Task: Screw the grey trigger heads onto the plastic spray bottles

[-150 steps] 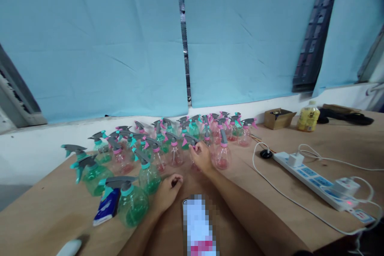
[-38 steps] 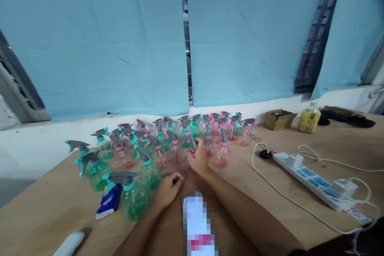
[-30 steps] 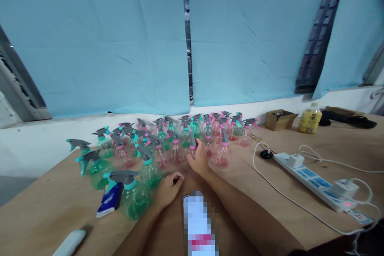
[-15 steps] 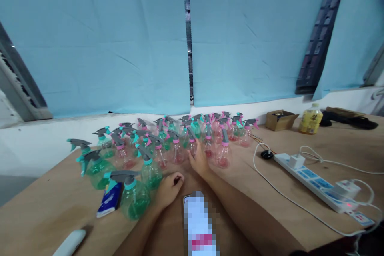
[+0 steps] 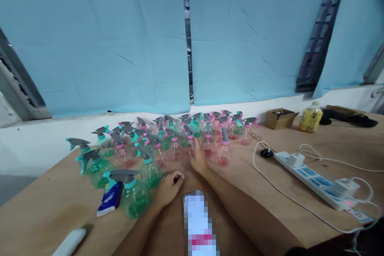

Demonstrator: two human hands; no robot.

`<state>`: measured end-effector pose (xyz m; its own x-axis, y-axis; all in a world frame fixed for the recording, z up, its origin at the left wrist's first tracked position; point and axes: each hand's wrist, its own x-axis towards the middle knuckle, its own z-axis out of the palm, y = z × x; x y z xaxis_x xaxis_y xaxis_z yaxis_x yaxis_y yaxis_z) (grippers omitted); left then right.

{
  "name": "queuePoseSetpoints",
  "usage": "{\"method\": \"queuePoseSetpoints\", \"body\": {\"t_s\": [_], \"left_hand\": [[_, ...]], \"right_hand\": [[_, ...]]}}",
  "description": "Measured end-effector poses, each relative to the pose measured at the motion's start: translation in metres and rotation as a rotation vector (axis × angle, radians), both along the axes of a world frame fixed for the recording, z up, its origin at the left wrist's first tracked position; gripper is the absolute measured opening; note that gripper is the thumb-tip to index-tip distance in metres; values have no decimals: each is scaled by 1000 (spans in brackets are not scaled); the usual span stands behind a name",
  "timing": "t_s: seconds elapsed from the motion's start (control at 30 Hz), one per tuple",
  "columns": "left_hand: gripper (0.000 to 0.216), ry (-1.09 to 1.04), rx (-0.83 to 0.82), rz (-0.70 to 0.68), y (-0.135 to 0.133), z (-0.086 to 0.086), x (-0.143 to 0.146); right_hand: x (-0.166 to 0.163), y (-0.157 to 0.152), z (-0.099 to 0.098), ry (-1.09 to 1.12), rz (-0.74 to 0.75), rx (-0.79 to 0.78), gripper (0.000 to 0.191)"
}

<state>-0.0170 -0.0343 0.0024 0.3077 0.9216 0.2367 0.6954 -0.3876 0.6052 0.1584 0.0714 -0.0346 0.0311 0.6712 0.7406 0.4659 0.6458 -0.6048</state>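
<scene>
Many small spray bottles with grey trigger heads stand in a crowded group, some clear pink, some green with turquoise triggers. My right hand [image 5: 198,161] is at the front row, its thumb and fingers around the near side of a pink spray bottle [image 5: 189,142]. Another pink spray bottle [image 5: 223,155] stands to its right. My left hand [image 5: 170,186] rests on the table, fingers loosely curled, with nothing visible in it. Close beside it are two green spray bottles, one nearer [image 5: 135,200] and one behind [image 5: 151,174].
A phone [image 5: 198,224] with a blurred screen lies between my forearms. A blue packet [image 5: 109,199] and a white object [image 5: 70,242] are at left. On the right are a power strip [image 5: 312,180] with cables, a cardboard box [image 5: 281,120] and a yellow-labelled drink bottle [image 5: 311,119].
The pink bottle at my right hand and the one to its left have shifted slightly leftward. My right hand has moved only a little; my left hand stays in place.
</scene>
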Motion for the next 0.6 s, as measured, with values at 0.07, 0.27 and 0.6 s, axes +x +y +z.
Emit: {"method": "queuePoseSetpoints", "body": {"t_s": [0.07, 0.27, 0.6], "left_hand": [[27, -5, -1, -10, 0, 0, 0], [26, 13, -24, -5, -1, 2, 0], [25, 10, -15, -9, -1, 3, 1]], "right_hand": [[2, 0, 2, 20, 0, -20, 75], [3, -3, 6, 77, 31, -83, 70], [1, -4, 5, 67, -69, -92, 36]]}}
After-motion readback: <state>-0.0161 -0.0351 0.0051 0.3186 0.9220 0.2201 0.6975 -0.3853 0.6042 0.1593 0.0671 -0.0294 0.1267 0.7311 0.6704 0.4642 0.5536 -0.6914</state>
